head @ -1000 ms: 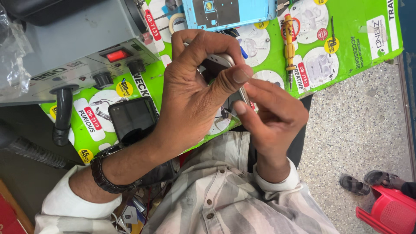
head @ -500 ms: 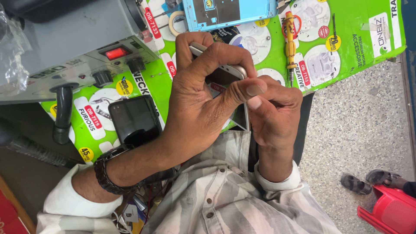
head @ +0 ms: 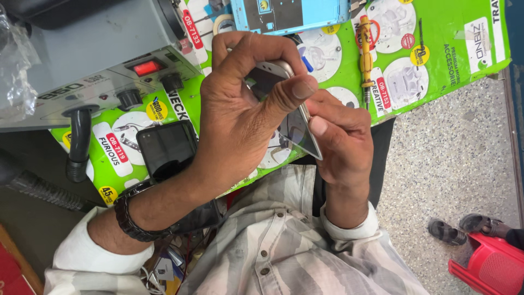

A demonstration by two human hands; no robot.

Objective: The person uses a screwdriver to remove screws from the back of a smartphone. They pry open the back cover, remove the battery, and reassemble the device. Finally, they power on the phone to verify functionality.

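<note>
**Phone tilts upright between both hands**

While the left hand [head: 240, 120] wraps around it, the silver phone [head: 284, 109] sits at the centre of the view, held above the green printed mat [head: 436, 60] and close to the person's chest. Compared with a second ago, the phone has turned: its dark glass now faces more toward the left palm, and its thin edge runs down toward five o'clock, where before the body lay flatter under the fingers. The left thumb has slid up to press on the phone's upper edge, fingers curled over the top corner, so that hand is closed in a firm grip on the phone. The right hand [head: 341, 139] has shifted closer, its fingers bunched together against the phone's lower edge, thumb tip on the side; whether it pinches a small tool there I cannot tell. I judge the work has moved from holding to working along the seam.

At nine o'clock a second, black phone [head: 166, 147] lies on the mat. At ten o'clock stands a grey machine [head: 98, 60] with a lit red switch [head: 148, 68] and black knobs. At twelve o'clock lies a light blue device [head: 289, 13], and at one o'clock a yellow screwdriver [head: 365, 49]. A red plastic stool [head: 488, 270] stands at four o'clock on the speckled floor [head: 453, 158].
</note>
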